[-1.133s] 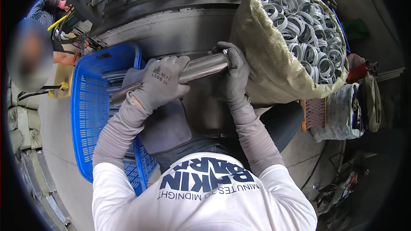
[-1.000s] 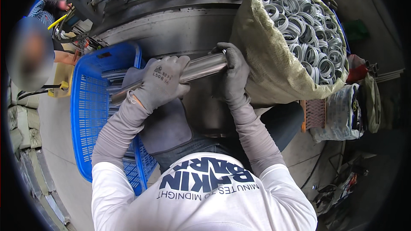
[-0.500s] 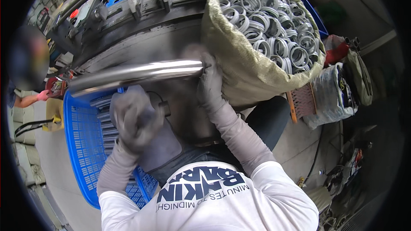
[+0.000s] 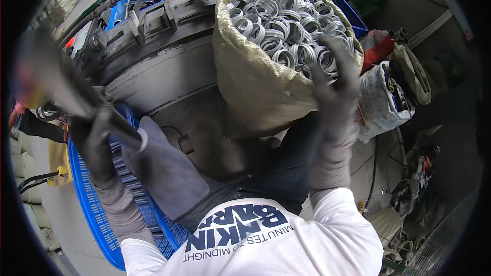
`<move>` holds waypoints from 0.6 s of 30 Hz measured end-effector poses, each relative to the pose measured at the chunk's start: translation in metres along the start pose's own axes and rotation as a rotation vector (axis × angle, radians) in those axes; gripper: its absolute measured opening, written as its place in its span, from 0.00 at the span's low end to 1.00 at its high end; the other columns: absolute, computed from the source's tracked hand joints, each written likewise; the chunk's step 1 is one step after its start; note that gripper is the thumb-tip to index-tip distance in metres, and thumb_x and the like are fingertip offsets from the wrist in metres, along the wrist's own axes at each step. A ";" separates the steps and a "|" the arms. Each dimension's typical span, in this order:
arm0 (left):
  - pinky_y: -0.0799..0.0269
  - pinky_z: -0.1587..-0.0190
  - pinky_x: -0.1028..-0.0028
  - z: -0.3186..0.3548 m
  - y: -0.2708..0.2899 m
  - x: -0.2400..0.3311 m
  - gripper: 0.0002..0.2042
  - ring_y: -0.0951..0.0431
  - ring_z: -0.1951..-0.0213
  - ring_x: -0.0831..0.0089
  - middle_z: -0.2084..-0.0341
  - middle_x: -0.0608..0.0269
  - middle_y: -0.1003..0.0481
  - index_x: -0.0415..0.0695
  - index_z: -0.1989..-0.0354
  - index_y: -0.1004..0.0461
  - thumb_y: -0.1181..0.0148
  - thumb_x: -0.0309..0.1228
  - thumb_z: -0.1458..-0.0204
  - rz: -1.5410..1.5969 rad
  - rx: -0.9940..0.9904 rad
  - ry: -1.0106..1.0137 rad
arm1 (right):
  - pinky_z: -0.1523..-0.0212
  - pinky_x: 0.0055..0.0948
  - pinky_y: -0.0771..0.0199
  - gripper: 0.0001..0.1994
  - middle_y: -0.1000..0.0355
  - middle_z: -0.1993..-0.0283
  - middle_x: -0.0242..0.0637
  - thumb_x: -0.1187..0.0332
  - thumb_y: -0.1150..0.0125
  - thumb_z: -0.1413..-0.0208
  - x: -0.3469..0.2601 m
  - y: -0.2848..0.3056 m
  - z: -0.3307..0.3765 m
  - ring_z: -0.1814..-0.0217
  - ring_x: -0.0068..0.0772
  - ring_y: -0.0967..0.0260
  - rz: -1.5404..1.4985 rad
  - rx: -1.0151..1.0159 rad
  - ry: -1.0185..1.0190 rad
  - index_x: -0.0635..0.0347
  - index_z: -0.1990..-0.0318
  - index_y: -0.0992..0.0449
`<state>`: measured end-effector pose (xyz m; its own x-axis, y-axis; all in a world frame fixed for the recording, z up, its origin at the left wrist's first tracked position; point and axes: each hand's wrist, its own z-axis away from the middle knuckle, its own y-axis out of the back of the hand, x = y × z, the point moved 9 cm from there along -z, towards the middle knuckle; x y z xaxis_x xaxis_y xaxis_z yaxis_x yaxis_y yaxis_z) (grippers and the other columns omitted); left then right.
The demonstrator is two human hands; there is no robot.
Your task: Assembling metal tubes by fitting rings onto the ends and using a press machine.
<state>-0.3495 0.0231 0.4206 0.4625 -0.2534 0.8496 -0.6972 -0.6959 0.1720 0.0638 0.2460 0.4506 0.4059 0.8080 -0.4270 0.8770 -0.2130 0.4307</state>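
Presently, we have our left hand (image 4: 97, 140) wrapped around a metal tube (image 4: 125, 131), which slants over the blue basket (image 4: 88, 199), while our right hand (image 4: 338, 92) is spread and holds nothing that we can make out. That right hand overlaps the near right edge of the sack (image 4: 266, 99); blur keeps us from telling whether it touches the rings (image 4: 289, 33).

We judge the one-handed grip to be the weak spot: smooth metal against a slick glove could let the tube twist or slide down onto the basket. Its far end points toward the co-worker (image 4: 31, 66), so a careless swing could strike that person or clip the dark metal fixtures (image 4: 148, 25); we cannot gauge that gap. Our loose fingers could also snag the sack's rim and spill rings.

As for materials, we see a long, straight, round tube with a pale band (image 4: 143, 140) at its near end, perhaps a ring, perhaps just the bright rim. The rings are thin, grey and ridged, heaped at all angles inside coarse woven, olive-beige cloth. The basket is slotted plastic with slim metal tubes (image 4: 130, 174) inside, and a soft, matte grey pad (image 4: 166, 171) covers our left thigh.
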 end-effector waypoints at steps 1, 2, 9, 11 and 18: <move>0.22 0.55 0.70 0.008 0.013 -0.010 0.24 0.18 0.58 0.68 0.56 0.56 0.18 0.36 0.38 0.26 0.30 0.32 0.41 -0.226 -0.112 0.042 | 0.33 0.43 0.27 0.28 0.22 0.40 0.44 0.81 0.29 0.49 0.012 0.009 -0.012 0.36 0.48 0.25 0.103 -0.044 0.019 0.60 0.37 0.22; 0.24 0.58 0.68 0.012 -0.004 -0.006 0.21 0.19 0.64 0.68 0.62 0.59 0.18 0.40 0.43 0.23 0.28 0.30 0.45 -0.500 -0.113 0.181 | 0.34 0.42 0.26 0.29 0.22 0.40 0.44 0.82 0.30 0.49 0.020 0.006 -0.013 0.37 0.49 0.24 0.187 -0.173 0.061 0.60 0.36 0.23; 0.22 0.49 0.54 0.063 -0.032 -0.011 0.34 0.18 0.54 0.48 0.57 0.48 0.20 0.42 0.39 0.24 0.29 0.36 0.60 -0.751 -0.564 -0.151 | 0.42 0.34 0.23 0.26 0.21 0.40 0.48 0.83 0.45 0.41 0.018 0.036 0.026 0.41 0.42 0.21 0.298 -0.500 -0.060 0.62 0.34 0.24; 0.22 0.50 0.55 0.072 -0.013 -0.011 0.35 0.17 0.54 0.49 0.58 0.47 0.20 0.42 0.38 0.28 0.29 0.36 0.58 -0.848 -0.580 -0.082 | 0.42 0.39 0.25 0.25 0.22 0.46 0.50 0.83 0.46 0.39 0.007 0.026 0.026 0.44 0.48 0.23 0.293 -0.526 0.026 0.65 0.34 0.25; 0.22 0.47 0.56 0.094 0.024 -0.015 0.33 0.17 0.51 0.49 0.54 0.47 0.20 0.42 0.39 0.28 0.28 0.35 0.57 -0.804 -0.543 0.041 | 0.30 0.37 0.30 0.24 0.24 0.34 0.47 0.81 0.44 0.35 -0.019 0.043 0.007 0.30 0.40 0.28 0.173 -0.322 -0.068 0.67 0.31 0.27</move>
<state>-0.3218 -0.0534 0.3654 0.8990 0.1931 0.3931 -0.3442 -0.2432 0.9068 0.0950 0.2176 0.4721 0.5672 0.7341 -0.3733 0.6725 -0.1511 0.7245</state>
